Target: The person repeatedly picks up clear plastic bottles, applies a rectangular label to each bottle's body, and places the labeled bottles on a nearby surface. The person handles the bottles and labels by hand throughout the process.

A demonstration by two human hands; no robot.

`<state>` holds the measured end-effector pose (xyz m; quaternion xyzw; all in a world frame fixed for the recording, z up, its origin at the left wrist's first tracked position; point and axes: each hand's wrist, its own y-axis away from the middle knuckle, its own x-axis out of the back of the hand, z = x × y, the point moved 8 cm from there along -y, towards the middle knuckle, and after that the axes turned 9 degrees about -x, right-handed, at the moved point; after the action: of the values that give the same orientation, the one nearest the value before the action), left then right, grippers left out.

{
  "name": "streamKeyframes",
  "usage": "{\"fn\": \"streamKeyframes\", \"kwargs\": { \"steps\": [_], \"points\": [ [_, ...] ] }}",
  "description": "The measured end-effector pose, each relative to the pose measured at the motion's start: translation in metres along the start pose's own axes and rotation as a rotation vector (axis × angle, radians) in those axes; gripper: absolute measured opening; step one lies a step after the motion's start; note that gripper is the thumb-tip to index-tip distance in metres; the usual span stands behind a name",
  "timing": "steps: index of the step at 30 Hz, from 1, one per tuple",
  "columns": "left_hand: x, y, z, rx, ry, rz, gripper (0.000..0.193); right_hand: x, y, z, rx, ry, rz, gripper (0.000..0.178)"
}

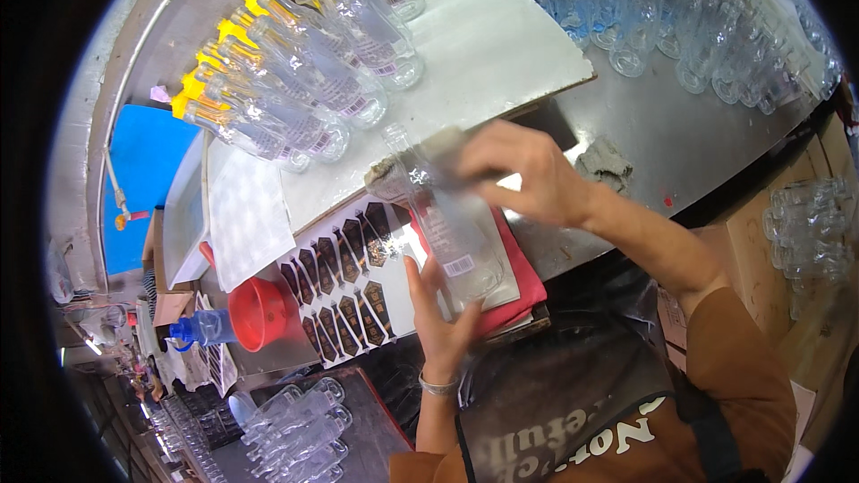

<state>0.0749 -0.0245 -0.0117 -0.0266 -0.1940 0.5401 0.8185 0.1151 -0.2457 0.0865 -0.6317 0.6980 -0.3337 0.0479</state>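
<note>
A clear glass bottle [452, 237] with a printed label lies tilted in front of me, neck pointing away. My left hand [440, 326] holds it near its base, thumb and fingers on either side. My right hand [528, 170] is over the upper part of the bottle, its fingers closed on a small beige pad [443, 145] smeared by motion. Whether the pad touches the glass I cannot tell. Beside the neck sits a crumpled grey cloth [385, 181]. Left of the bottle lies a sheet of dark, tie-shaped stickers [365, 234]. Under the bottle is a red cloth [530, 273].
Several labelled bottles [313, 80] lie on a white board [488, 45], necks by yellow pieces. More bottles [640, 27] stand far right; others lie lower left [295, 429] and right [810, 233]. A red cup [259, 313] and grey rag [604, 164] flank the work area.
</note>
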Motion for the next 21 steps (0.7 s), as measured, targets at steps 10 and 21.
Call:
{"fn": "streamKeyframes", "kwargs": {
  "steps": [10,21],
  "points": [
    [-0.005,0.0,0.013,0.003,-0.103,0.038,0.108,0.002,-0.003,-0.008,-0.031,0.201,-0.012,0.023],
    [-0.008,-0.004,0.023,-0.06,-0.17,0.023,0.104,-0.013,-0.014,-0.037,0.147,0.237,0.029,0.016]
  ]
}}
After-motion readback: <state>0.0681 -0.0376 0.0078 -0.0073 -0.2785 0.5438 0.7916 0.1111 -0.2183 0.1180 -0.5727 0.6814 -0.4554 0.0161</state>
